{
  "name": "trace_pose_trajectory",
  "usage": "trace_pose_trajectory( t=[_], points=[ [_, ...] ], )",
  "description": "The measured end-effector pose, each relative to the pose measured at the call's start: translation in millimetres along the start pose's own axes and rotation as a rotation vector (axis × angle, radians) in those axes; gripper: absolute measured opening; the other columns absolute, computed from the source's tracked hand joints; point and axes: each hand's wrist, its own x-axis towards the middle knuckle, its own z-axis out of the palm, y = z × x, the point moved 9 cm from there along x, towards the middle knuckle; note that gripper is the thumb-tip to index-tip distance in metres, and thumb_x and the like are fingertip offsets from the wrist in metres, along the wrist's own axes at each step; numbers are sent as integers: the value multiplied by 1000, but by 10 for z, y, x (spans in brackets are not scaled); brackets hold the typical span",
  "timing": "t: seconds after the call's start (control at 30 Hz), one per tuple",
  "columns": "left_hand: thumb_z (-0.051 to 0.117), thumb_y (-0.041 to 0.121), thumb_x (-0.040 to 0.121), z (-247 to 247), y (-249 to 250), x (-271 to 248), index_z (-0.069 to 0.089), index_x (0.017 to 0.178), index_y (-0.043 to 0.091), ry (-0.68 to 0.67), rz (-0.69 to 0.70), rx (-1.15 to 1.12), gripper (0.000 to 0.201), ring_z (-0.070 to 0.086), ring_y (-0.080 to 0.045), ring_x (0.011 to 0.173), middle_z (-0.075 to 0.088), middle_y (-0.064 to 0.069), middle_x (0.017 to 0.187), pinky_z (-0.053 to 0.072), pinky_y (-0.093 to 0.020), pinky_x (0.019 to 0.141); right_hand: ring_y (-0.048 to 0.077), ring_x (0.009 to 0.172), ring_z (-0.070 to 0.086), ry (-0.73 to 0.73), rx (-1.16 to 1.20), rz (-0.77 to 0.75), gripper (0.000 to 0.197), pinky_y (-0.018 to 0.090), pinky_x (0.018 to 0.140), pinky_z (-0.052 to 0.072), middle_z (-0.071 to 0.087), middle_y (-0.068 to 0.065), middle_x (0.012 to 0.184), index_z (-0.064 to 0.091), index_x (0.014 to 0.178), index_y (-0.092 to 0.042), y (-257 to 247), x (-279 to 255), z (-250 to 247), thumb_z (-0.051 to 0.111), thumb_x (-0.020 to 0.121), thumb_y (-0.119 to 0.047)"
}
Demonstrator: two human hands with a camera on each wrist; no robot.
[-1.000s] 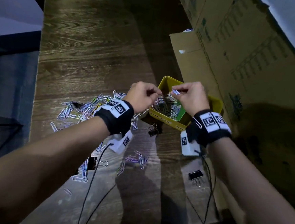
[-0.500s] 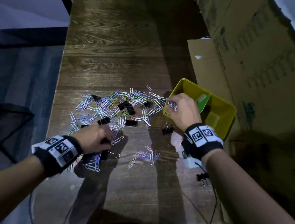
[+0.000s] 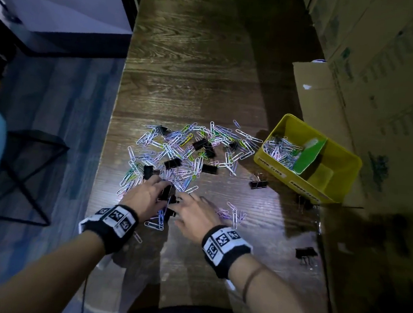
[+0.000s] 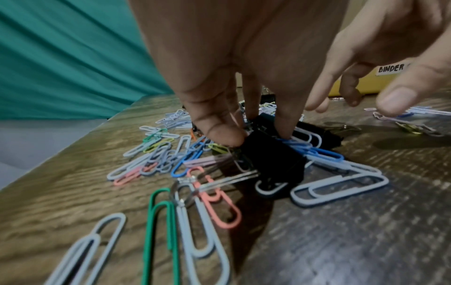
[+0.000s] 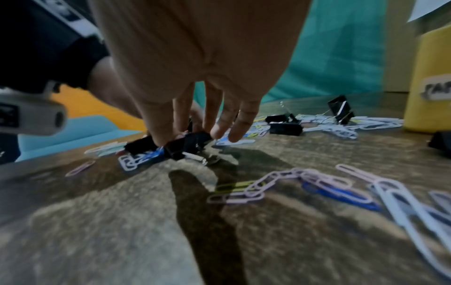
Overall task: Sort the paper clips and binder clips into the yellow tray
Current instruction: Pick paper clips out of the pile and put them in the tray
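A yellow tray point(image 3: 333, 191) with a green divider stands at the right of the wooden table; its left compartment holds paper clips point(image 3: 279, 149). Loose coloured paper clips point(image 3: 176, 149) and black binder clips lie mixed in a pile at the middle. At the pile's near edge my left hand point(image 3: 159, 189) pinches a black binder clip point(image 4: 270, 154) between thumb and fingers point(image 4: 219, 133). My right hand point(image 3: 184, 201) hovers just beside it, fingers point(image 5: 241, 125) spread and pointing down at another black binder clip point(image 5: 187, 143), holding nothing.
Single binder clips lie near the tray point(image 3: 257, 184) and at the table's right front point(image 3: 305, 253). A small bunch of paper clips point(image 3: 233, 212) lies right of my right hand. Cardboard boxes point(image 3: 378, 95) line the right side. The table's left edge point(image 3: 107, 148) drops to the floor.
Both hands were at the tray a second ago. The left hand dropped to the near pile first; the right hand has now left the tray and come down beside it.
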Motion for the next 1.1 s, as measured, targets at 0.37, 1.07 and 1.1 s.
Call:
trace_pose_trajectory(
  t=[0.37, 1.07, 1.1],
  points=[
    [69, 33, 79, -286, 21, 176, 49, 127, 16, 154, -25, -153, 55, 60, -27, 94, 55, -6, 116, 50, -36, 82, 30, 116, 45, 95, -126, 14, 31, 43, 94, 34, 56, 11, 121, 52, 115, -13, -34, 57, 113, 55, 90, -32],
    [72, 26, 73, 45, -22, -356, 56, 120, 16, -69, 180, -8, 51, 62, -27, 92, 59, -7, 105, 47, -29, 79, 24, 125, 41, 292, 15, 462, 28, 39, 103, 38, 45, 5, 137, 59, 113, -18, 1346, -343, -494, 61, 87, -28],
    [72, 29, 73, 36, -21, -368, 57, 117, 17, -61, 185, -8, 48, 63, -26, 88, 60, -6, 103, 49, -29, 77, 25, 127, 39, 304, 6, 447, 30, 40, 103, 37, 43, 6, 138, 59, 113, -18, 1324, -361, -490, 62, 86, -29]
  ],
)
